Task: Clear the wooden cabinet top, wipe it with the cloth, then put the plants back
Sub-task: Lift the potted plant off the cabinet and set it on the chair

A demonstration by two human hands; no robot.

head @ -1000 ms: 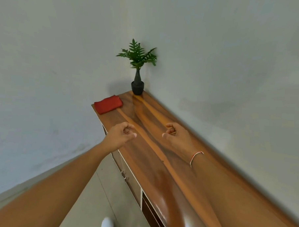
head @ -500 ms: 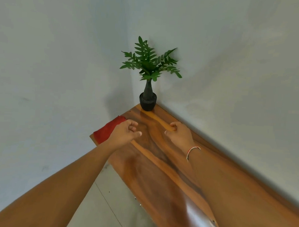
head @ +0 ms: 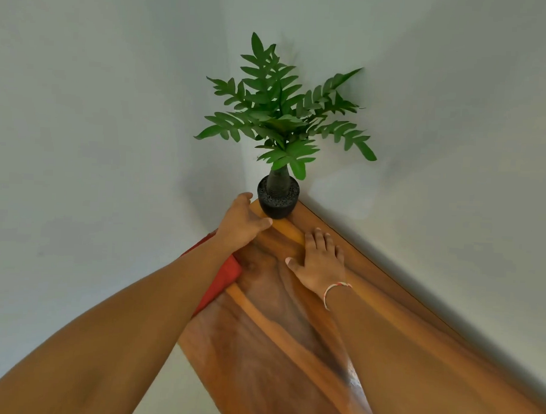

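A green leafy plant [head: 281, 119] in a small black pot [head: 277, 201] stands upright in the far corner of the wooden cabinet top [head: 278, 338]. My left hand [head: 241, 222] is open just left of the pot, thumb close to its base, holding nothing. My right hand [head: 318, 260] lies flat on the wood, fingers spread, a short way in front of the pot. A red cloth [head: 221, 281] lies at the cabinet's left edge, mostly hidden under my left forearm.
Pale walls meet in the corner right behind the plant and run along the cabinet's right side. The cabinet's left edge drops to a light floor [head: 179, 387].
The view has closed in on the corner. Both hands went from loosely curled to open; the left reached up beside the pot and the right settled flat on the wood.
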